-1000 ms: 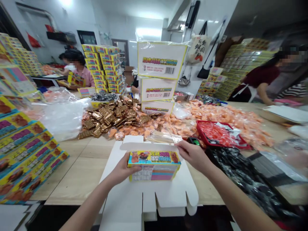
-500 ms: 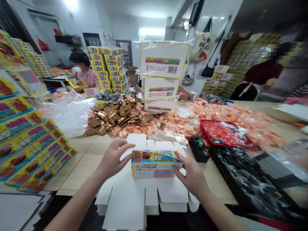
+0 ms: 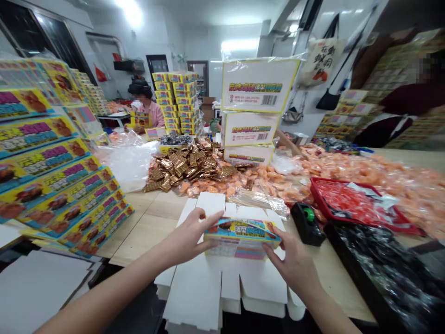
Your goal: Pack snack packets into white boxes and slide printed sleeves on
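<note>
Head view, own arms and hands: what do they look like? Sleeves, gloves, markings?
Left hand and right hand are both bare: five-fingered, no gloves. Both slim forearms are uncovered as far as the frame shows; no sleeve or cuff in view. No watch, bracelet, ring, cable or marking visible. Nail detail is too small to tell.

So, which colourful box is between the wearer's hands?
The single box on the central white cardboard; boxes in the left stack and rear stack are piled up.
</note>
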The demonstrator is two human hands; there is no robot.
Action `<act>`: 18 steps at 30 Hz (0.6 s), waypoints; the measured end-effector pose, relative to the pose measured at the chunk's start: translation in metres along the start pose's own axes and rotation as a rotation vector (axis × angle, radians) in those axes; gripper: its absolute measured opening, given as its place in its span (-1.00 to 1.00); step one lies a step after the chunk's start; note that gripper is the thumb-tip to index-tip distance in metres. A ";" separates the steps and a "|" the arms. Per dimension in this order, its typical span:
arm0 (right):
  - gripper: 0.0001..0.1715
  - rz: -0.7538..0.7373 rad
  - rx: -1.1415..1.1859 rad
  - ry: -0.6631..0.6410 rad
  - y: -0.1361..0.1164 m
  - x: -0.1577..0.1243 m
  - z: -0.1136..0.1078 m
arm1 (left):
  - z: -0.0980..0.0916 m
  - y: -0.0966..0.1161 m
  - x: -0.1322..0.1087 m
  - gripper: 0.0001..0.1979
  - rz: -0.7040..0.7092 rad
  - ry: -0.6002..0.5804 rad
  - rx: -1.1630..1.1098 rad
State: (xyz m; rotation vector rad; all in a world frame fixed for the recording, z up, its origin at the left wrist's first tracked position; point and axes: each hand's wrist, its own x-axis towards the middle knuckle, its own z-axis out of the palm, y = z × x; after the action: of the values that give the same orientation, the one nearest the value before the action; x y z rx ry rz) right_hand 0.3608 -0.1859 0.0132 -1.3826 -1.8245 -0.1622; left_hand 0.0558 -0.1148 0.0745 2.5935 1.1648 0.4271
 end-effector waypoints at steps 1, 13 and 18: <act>-0.61 0.088 0.090 0.006 -0.002 0.002 -0.001 | 0.006 -0.005 -0.007 -0.38 0.083 0.032 0.042; -0.41 0.749 0.985 -0.292 -0.016 0.036 0.014 | -0.008 0.042 0.028 -0.43 0.162 0.005 0.091; -0.43 0.749 0.844 -0.024 0.026 0.006 0.008 | 0.020 0.074 0.046 -0.35 0.119 -0.131 0.300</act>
State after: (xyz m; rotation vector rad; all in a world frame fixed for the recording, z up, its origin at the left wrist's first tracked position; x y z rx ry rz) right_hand 0.3788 -0.1673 0.0025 -1.3032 -1.0459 0.9053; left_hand 0.1425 -0.1300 0.0897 2.9064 1.1073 0.1072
